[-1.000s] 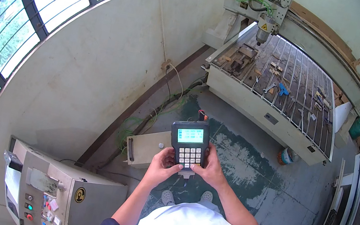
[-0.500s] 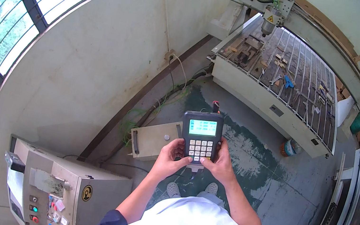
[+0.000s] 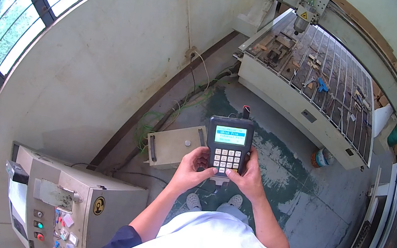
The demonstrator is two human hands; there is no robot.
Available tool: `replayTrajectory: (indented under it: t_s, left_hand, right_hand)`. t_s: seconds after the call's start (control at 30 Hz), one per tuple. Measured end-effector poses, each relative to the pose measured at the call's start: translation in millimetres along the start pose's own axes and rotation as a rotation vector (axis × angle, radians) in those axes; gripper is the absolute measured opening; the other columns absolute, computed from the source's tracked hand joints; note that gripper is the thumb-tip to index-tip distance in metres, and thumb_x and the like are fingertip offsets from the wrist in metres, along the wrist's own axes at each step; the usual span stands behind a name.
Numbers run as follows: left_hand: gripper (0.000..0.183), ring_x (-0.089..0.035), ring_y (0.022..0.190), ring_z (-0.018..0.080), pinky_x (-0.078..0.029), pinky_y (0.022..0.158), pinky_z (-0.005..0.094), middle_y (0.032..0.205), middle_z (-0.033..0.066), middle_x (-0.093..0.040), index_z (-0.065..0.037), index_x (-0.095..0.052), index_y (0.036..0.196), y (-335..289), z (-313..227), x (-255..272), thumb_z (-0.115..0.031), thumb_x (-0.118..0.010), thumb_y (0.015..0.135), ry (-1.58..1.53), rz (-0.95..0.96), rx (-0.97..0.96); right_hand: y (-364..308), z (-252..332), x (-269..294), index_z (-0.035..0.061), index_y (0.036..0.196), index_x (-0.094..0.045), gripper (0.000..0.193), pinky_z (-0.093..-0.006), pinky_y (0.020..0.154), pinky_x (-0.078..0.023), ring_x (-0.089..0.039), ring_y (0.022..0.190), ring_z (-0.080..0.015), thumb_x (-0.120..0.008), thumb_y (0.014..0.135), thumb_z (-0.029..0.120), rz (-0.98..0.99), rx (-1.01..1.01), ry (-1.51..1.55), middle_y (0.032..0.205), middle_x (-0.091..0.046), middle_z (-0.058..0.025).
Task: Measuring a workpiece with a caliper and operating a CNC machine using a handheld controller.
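Both my hands hold a black handheld controller [image 3: 210,150] upright in front of me. Its lit screen [image 3: 230,135] shows a short menu with one highlighted line, above a keypad [image 3: 227,159] of pale buttons. My left hand [image 3: 192,170] is wrapped round the lower left side, its thumb at the bottom row of keys. My right hand [image 3: 251,178] grips the lower right side, the thumb also resting on the bottom keys. A small red-and-black stick [image 3: 246,112] stands out of the controller's top edge.
A large CNC router bed [image 3: 288,95] with scraps and tools on it stands ahead right, its spindle [image 3: 301,22] above. A beige box [image 3: 173,147] sits on the floor beside cables [image 3: 171,111]. A control cabinet [image 3: 108,214] is at lower left, a bucket [image 3: 321,158] beside the bed.
The screen's display has changed to a menu with a highlighted line. The controller and both hands sit slightly farther right in view, and my right thumb has shifted slightly over the lower keys.
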State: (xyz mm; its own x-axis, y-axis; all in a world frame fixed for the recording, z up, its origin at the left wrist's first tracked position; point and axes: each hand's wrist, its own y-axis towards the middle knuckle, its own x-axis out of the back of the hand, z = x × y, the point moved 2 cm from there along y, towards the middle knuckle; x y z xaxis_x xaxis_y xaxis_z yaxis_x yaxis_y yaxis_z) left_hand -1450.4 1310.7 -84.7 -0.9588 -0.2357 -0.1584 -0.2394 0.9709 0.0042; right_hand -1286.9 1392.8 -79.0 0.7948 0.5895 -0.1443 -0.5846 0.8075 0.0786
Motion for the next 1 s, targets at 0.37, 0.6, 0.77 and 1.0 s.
replayTrajectory:
  t_s: [0.37,0.6,0.77,1.0]
  left_hand:
    - [0.048,-0.06,0.092,0.0146,-0.049,0.083,0.0289,0.1,0.0098,-0.061,0.007,-0.049,0.119,-0.4,0.1,-4.2,-0.002,-0.07,0.077,-0.06,0.005,0.065]
    - [0.05,-0.06,0.093,0.0154,-0.049,0.084,0.0293,0.101,0.0106,-0.061,0.007,-0.049,0.121,3.0,0.8,-11.1,-0.003,-0.071,0.077,-0.047,0.017,0.053]
    - [0.049,-0.06,0.092,0.0148,-0.048,0.084,0.029,0.1,0.0097,-0.062,0.007,-0.05,0.119,6.8,-0.8,-15.7,-0.004,-0.071,0.077,-0.012,0.03,0.054]
    - [0.05,-0.058,0.1,0.0159,-0.047,0.089,0.0294,0.107,0.0108,-0.058,0.006,-0.047,0.121,11.5,-2.9,-21.6,0.002,-0.07,0.077,-0.021,0.06,0.105]
  right_hand:
    - [-8.1,9.0,7.1,-0.001,0.138,-0.018,0.076,-0.0361,0.102,-0.04,-0.051,0.115,-0.0216,-0.061,0.075,-0.003,0.054,-0.048,0.179,0.12,-0.049,-0.0155]
    - [-8.6,15.8,13.6,-0.001,0.138,-0.02,0.074,-0.0368,0.101,-0.04,-0.052,0.115,-0.0218,-0.06,0.075,-0.004,0.064,-0.053,0.169,0.119,-0.049,-0.0157]
    - [-7.9,16.0,19.3,-0.0016,0.138,-0.02,0.074,-0.0368,0.101,-0.041,-0.052,0.114,-0.0219,-0.059,0.075,-0.004,0.05,-0.04,0.157,0.119,-0.049,-0.0153]
    - [-7.0,16.6,25.9,-0.0018,0.137,-0.021,0.073,-0.0362,0.1,-0.041,-0.052,0.113,-0.0216,-0.06,0.075,-0.003,0.034,-0.032,0.158,0.117,-0.049,-0.0148]
